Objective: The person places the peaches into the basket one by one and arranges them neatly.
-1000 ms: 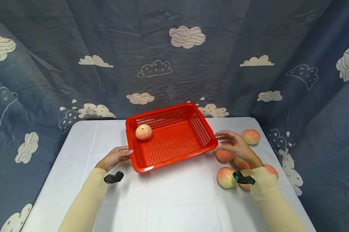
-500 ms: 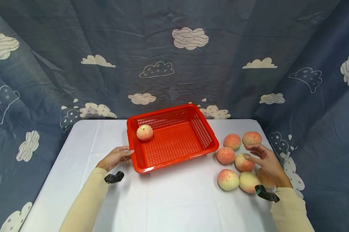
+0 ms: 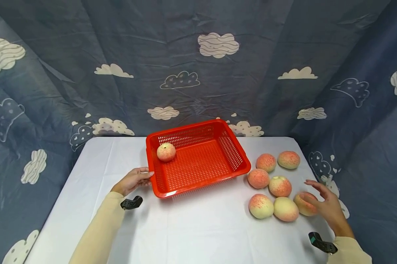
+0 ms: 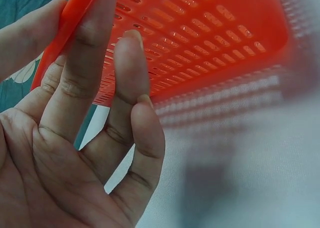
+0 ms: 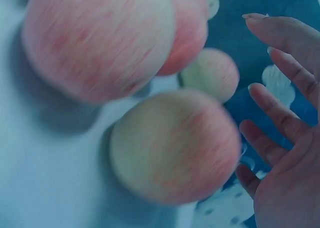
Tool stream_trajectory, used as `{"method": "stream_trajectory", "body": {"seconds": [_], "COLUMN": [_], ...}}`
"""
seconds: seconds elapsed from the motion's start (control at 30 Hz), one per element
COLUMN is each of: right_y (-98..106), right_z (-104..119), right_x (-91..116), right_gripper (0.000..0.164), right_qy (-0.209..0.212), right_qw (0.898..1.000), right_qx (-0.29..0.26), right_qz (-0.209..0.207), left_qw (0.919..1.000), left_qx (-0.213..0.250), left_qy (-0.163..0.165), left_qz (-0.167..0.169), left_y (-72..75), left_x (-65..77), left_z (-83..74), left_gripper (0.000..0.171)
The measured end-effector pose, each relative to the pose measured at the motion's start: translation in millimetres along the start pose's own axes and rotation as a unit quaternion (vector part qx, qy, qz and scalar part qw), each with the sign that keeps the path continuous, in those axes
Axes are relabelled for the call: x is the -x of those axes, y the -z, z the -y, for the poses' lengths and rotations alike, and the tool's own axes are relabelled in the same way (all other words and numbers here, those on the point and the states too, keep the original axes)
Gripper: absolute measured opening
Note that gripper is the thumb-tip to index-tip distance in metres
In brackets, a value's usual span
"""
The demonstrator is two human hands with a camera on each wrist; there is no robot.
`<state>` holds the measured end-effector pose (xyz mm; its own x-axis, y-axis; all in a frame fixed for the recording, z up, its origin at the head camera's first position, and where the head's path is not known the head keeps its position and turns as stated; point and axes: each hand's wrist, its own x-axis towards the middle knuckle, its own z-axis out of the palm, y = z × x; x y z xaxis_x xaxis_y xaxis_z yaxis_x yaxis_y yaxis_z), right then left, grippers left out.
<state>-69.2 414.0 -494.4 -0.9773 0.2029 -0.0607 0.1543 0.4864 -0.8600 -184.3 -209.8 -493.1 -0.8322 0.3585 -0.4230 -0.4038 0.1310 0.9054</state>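
Note:
A red perforated plastic basket sits on the table, with one peach in its left end. My left hand pinches the basket's left rim between thumb and fingers; the left wrist view shows the basket wall passing between them, the lower fingers curled beneath. At the far right, my right hand is spread beside and partly over the rightmost peach. In the right wrist view a peach lies just off its open fingertips, and nothing is held.
Several more peaches lie loose right of the basket, among them a pale yellow one and a redder one at the back. A white cloth covers the table. A dark cloud-patterned curtain hangs behind and along both sides.
My right hand has moved from the basket's right rim rightward and toward me, past the loose peaches to the rightmost one. My left hand keeps its grip on the basket, which stays in place.

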Motion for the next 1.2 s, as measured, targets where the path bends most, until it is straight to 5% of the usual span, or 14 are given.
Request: {"method": "stream_trajectory", "body": {"seconds": [0.17, 0.33, 0.67, 1.2], "right_y": [-2.0, -4.8, -10.7, -13.0], "right_z": [-24.7, -35.6, -50.6, -49.4], "right_x": [3.9, 6.2, 1.7, 2.6], "right_gripper": [0.066, 0.070, 0.098, 0.099], "right_qy": [-0.072, -0.083, -0.171, -0.157], "right_qw": [0.997, 0.996, 0.985, 0.987], "right_qx": [0.029, 0.017, 0.030, 0.029], "right_qz": [-0.016, -0.005, 0.017, -0.004], "left_qw": [1.0000, 1.0000, 0.9998, 0.9997], "left_qx": [-0.006, -0.006, -0.015, -0.013], "left_qy": [-0.004, 0.000, 0.006, 0.011], "left_qz": [0.004, 0.002, -0.010, -0.017], "left_y": [-1.7, -0.9, 0.1, -1.2], "left_x": [-3.7, -3.1, -0.6, 0.4], "left_z": [-2.1, -1.5, -1.5, 1.2], "left_gripper": [0.010, 0.011, 0.012, 0.014]}}
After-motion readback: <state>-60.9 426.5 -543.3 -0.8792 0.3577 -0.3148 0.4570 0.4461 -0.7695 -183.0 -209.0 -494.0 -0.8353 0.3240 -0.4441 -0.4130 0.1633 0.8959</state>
